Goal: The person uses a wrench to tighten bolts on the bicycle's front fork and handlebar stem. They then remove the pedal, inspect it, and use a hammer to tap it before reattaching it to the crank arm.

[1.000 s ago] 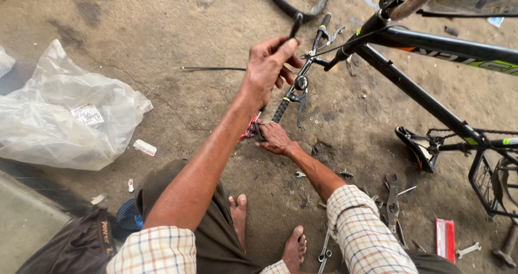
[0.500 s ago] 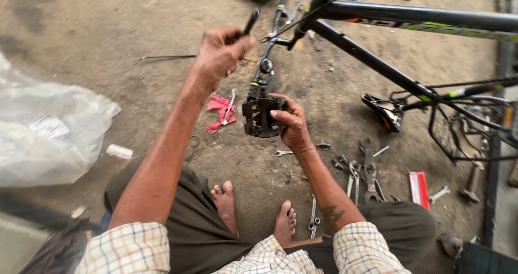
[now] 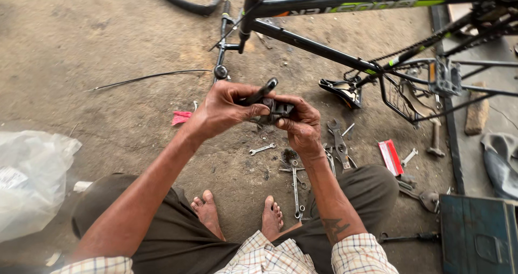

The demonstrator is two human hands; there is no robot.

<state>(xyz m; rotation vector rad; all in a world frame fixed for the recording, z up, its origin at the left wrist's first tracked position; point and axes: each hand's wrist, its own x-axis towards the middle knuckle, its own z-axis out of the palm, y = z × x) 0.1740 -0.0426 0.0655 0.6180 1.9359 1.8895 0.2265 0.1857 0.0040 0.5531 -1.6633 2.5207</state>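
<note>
Squatting on the concrete floor [image 3: 97,31], you hold a small dark metal bike part [image 3: 276,110] in both hands, above scattered tools. Your left hand [image 3: 224,112] is clenched round a black lever-like handle [image 3: 261,92] sticking up from it; your right hand [image 3: 299,124] grips the part's other side, fingers curled. Black bicycle frame [image 3: 345,1] w/ a green-yellow label strip lies beyond. Flat red rectangular packet [image 3: 390,157] sits right of the wrenches [image 3: 339,141]; crumpled clear plastic bag [image 3: 32,179] w/ a white label at far left; blue-green metal box [image 3: 477,233] at bottom right; small pink-red scrap [image 3: 181,117] just left of your hands
</note>
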